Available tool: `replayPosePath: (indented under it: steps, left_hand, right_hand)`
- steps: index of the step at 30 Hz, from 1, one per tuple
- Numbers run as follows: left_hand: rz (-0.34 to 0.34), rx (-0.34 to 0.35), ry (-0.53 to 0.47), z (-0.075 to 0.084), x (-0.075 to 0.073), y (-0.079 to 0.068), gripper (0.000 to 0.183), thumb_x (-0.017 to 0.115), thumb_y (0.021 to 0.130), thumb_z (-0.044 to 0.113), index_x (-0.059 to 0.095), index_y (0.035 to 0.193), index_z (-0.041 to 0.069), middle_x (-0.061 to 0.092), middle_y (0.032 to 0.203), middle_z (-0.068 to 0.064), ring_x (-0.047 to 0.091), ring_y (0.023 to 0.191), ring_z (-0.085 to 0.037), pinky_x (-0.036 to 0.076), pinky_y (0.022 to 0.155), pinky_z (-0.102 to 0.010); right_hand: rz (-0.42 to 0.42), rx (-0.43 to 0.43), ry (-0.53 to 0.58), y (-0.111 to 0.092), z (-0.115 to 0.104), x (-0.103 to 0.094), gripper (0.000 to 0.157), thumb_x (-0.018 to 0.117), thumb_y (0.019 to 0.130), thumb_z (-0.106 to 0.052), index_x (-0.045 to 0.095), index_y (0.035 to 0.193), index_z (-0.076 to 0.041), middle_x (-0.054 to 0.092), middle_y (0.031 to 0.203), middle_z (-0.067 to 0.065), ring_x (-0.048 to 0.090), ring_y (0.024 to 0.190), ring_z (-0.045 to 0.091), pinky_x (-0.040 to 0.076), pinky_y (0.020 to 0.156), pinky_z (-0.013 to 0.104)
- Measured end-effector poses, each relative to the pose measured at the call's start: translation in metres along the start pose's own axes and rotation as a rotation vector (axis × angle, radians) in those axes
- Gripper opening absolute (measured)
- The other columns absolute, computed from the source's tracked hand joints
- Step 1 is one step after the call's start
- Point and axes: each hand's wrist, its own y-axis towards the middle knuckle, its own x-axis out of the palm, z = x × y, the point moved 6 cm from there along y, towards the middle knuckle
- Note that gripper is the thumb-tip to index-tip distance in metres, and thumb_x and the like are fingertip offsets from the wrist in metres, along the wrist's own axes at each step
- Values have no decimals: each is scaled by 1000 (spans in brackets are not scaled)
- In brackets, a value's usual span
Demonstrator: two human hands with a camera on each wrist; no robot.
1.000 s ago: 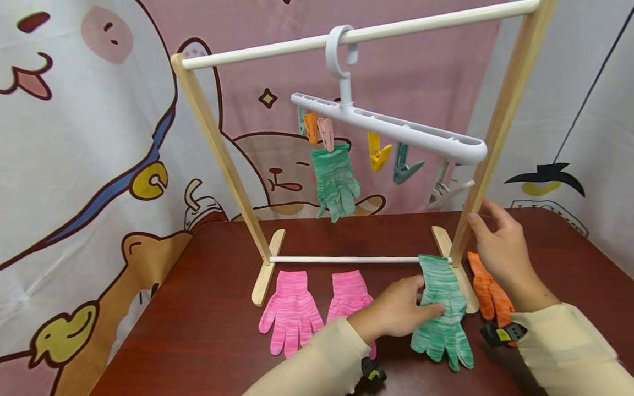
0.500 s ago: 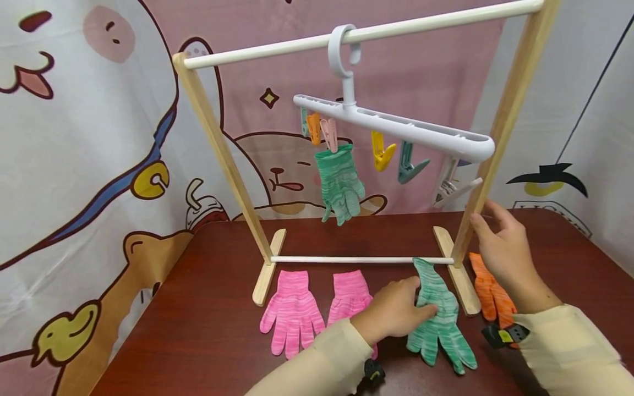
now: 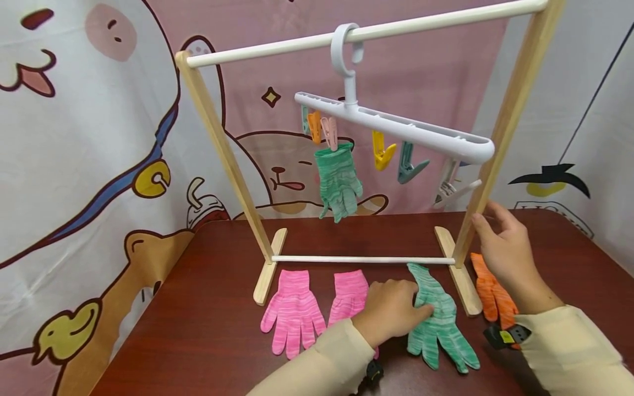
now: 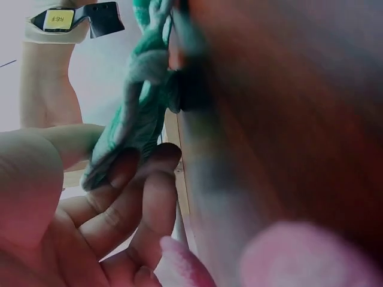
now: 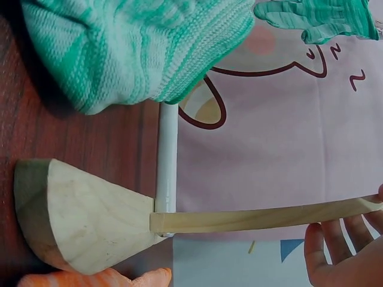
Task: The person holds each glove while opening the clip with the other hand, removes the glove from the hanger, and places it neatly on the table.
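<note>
My left hand [image 3: 391, 308] pinches a green-and-white knit glove [image 3: 438, 324] by its side, thumb on top and fingers underneath. The left wrist view shows this glove edge-on between thumb and fingers, close to the table. Its cuff points toward the rack's lower bar. My right hand [image 3: 505, 247] holds the right wooden post [image 3: 475, 225] of the drying rack, low down. A second green glove [image 3: 339, 181] hangs from a pink clip [image 3: 329, 133] on the white hanger [image 3: 411, 129]. Beside my left hand lie two pink gloves [image 3: 293, 311], one partly hidden by that arm.
Yellow [image 3: 381, 151], teal [image 3: 408, 164] and white [image 3: 453, 187] clips hang on the hanger's right half, without gloves. An orange glove [image 3: 492, 291] lies right of the rack, partly behind my right wrist. A cartoon-print cloth [image 3: 421, 71] stands behind the dark red table [image 3: 198, 335].
The green glove in my left hand has turned, its cuff swinging left and lower off the rack's bar. My left hand has shifted slightly left; my right hand stays at the post.
</note>
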Motion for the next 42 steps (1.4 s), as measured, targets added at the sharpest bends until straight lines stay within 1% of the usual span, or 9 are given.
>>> replayPosePath:
  steps: [3,7,10,15,23,28,33,38,42]
  left_hand:
    - [-15,4,11,0,0,0,37,63,92,53,55,68,27,47,55,12,55,60,-6,38,56,-29]
    - [-31,1,7,2,-1,1,23,63,91,54,68,86,32,53,61,14,63,72,-6,41,57,-28]
    - [-24,4,8,2,-3,1,22,63,91,53,68,85,33,55,62,15,64,73,-6,41,57,-28]
    - [-24,4,-1,1,-5,0,33,63,92,52,57,70,28,52,60,13,58,65,-7,37,52,-28]
    - [1,-36,-25,-5,-14,1,21,65,92,52,68,84,33,59,68,17,54,64,-5,37,54,-26]
    - [41,-27,19,-7,-17,1,22,65,92,51,67,79,33,58,64,17,51,58,-5,35,49,-25]
    - [49,-36,41,-9,-18,2,23,66,91,53,68,78,34,60,65,18,54,60,-5,35,49,-25]
    - [26,-44,26,-9,-16,2,27,64,92,52,64,74,33,54,60,18,50,58,-5,35,49,-26]
    - [20,-39,20,-8,-15,2,26,64,93,51,64,76,32,51,58,17,48,56,-5,35,48,-25]
  right_hand:
    - [5,-4,-6,0,0,0,49,43,106,-32,42,153,-17,52,133,17,48,97,-12,46,68,5]
    - [9,1,-16,0,1,-1,49,43,106,-33,42,153,-16,52,132,16,48,96,-12,45,68,5]
    - [8,2,-9,0,1,-2,50,43,106,-33,41,153,-15,52,132,16,49,95,-12,47,67,5]
    - [4,2,-1,-1,1,-2,51,43,106,-33,40,153,-14,52,131,17,48,97,-12,49,65,7]
    - [15,-8,-1,-1,0,-3,50,44,106,-32,41,153,-14,55,124,5,49,95,-13,49,65,8]
    - [19,-9,2,0,1,-3,50,45,106,-31,42,152,-13,56,120,0,50,93,-12,49,64,9]
    - [23,-11,-13,0,1,-3,50,45,106,-32,42,152,-14,56,121,2,47,95,-13,47,65,8]
    - [17,-10,-18,0,1,-2,51,44,106,-33,41,153,-14,55,124,6,47,95,-13,47,65,7]
    - [12,-13,-14,0,1,-1,51,44,106,-32,41,153,-13,54,126,10,47,96,-13,47,66,6]
